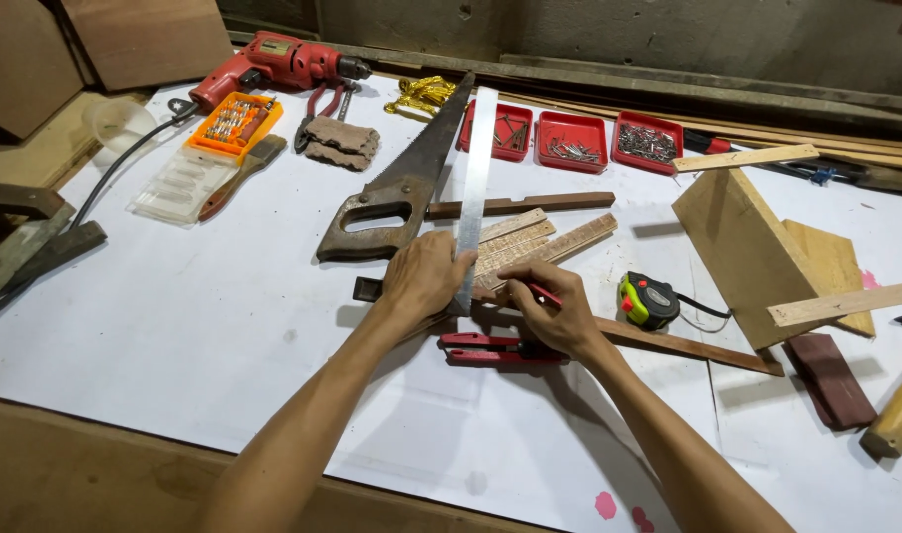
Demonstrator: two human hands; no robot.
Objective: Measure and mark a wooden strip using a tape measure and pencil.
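My left hand (pixel 421 276) presses down on a long metal ruler (pixel 475 168) that runs away from me across a dark wooden strip (pixel 688 345). My right hand (pixel 554 311) holds a red pencil (pixel 545 294) with its tip at the ruler's edge, on the strip. Just beyond the hands lie several short light wooden slats (pixel 559 242). A red-handled tool (pixel 480 347) lies on the white sheet under my right wrist.
A hand saw (pixel 401 183) lies left of the ruler. Behind are a red drill (pixel 273 64), an orange bit case (pixel 234 123), pliers (pixel 322 104) and three red trays of nails (pixel 572 141). A tape measure (pixel 648 299), wood blocks (pixel 747 247) and a mallet handle (pixel 895 419) sit at the right.
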